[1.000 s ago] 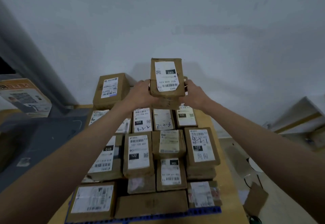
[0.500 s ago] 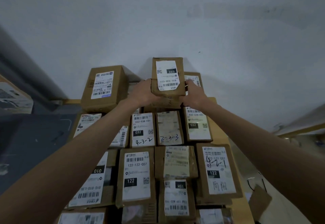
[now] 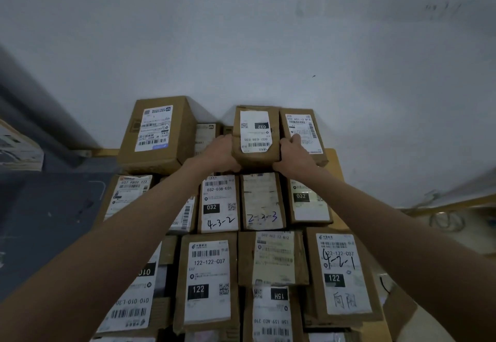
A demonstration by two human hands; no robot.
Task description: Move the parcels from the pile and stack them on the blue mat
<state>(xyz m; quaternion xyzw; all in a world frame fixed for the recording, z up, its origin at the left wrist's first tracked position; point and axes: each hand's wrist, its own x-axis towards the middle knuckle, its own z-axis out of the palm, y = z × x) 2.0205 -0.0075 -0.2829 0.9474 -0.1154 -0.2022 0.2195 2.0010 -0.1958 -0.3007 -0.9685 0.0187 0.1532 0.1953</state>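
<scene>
Brown cardboard fills your view: parcels lie packed side by side in rows against the white wall (image 3: 241, 46), labels facing up, and whatever they rest on is hidden beneath them. Your left hand (image 3: 218, 155) and right hand (image 3: 294, 157) clamp the 032 parcel (image 3: 256, 137) between them, fingers curled round its 2 long sides, the left thumb along its near left edge and the right-hand fingers tucked into the gap beside the 502 parcel (image 3: 303, 132). The 032 parcel sits in the back row, hard by the wall, touching the 502 parcel on its right, with the big box (image 3: 158, 135) well to its left and the 4-3-2 parcel (image 3: 218, 204) and 2-2-3 parcel (image 3: 263, 202) just in front of it. You cannot tell whether it rests on the stack or hangs just above. It is a small, slightly crumpled carton with a white label turned away from you, so its black 032 patch, barcode and 032 038 E01 code read upside down.
</scene>
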